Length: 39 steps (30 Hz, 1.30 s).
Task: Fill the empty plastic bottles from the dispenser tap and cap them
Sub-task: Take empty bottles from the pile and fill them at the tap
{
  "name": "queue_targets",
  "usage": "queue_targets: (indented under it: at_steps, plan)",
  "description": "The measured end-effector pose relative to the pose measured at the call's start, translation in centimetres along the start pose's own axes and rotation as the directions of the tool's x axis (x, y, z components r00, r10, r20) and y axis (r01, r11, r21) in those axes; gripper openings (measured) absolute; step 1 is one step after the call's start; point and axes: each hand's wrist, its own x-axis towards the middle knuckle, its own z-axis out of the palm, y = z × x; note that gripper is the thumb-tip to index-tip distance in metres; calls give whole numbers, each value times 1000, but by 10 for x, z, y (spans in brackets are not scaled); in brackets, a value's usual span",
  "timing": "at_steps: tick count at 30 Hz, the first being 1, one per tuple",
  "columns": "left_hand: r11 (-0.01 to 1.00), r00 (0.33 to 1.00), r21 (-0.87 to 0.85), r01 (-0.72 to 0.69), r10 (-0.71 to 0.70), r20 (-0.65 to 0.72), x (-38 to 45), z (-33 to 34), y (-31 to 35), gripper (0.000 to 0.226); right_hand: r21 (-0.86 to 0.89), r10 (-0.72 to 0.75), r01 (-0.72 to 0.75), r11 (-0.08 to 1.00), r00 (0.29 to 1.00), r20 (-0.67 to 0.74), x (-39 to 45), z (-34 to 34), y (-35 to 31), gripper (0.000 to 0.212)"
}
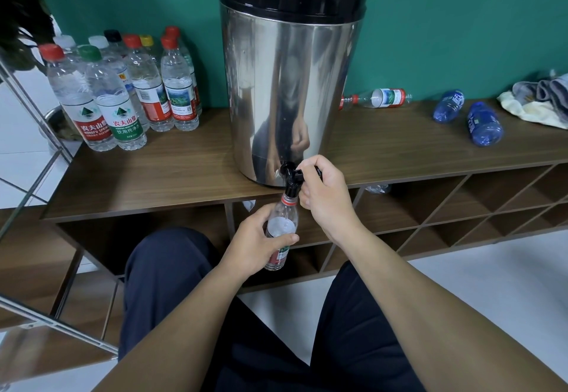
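Note:
A tall steel dispenser with a black lid stands on the wooden shelf top. Its black tap juts over the front edge. My left hand grips a clear plastic bottle with a red neck ring, its open mouth right under the tap spout. My right hand is curled round the tap lever. The bottle's lower part is hidden behind my left hand.
Several capped, filled bottles stand at the back left of the shelf. One clear bottle and two blue bottles lie on their sides to the right, with crumpled cloths beyond. Open cubbies run below the shelf top.

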Motion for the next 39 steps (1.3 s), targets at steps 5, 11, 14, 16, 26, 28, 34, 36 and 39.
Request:
queue_targets:
  at_steps: [5, 11, 14, 16, 26, 28, 34, 36, 39]
  plan:
    - [1000, 1000, 8, 5, -5, 1, 0, 0, 0, 61, -9, -3, 3, 1000, 1000, 5, 0, -1, 0, 20]
    - [1000, 1000, 8, 9, -9, 1, 0, 0, 0, 60, -11, 0, 0, 1000, 1000, 3, 0, 0, 0, 20]
    - [1000, 1000, 11, 17, -17, 1, -1, 0, 1, 61, -10, -3, 3, 1000, 1000, 2, -1, 0, -1, 19]
    - [1000, 1000, 9, 24, -24, 2, 0, 0, 1, 62, -19, -4, 4, 1000, 1000, 0, -1, 0, 0, 20]
    - [999, 999, 11, 37, -37, 13, 1, 0, -2, 65, -22, -2, 2, 1000, 1000, -7, 1, 0, 2, 21]
    - [999, 999, 17, 39, -39, 14, 1, -1, -2, 65, -22, -1, 1, 1000, 1000, -7, 1, 0, 2, 21]
    - [999, 999, 4, 36, -36, 12, 0, -1, -2, 67, -13, -4, 4, 1000, 1000, -6, 1, -1, 2, 22]
    - [999, 999, 2, 36, -36, 14, 1, -1, -2, 68, -16, -5, 5, 1000, 1000, -6, 1, -1, 2, 22]
    - [999, 999, 9, 37, -37, 21, 1, -1, -3, 70, -20, -5, 5, 1000, 1000, -5, 1, 0, 2, 22]
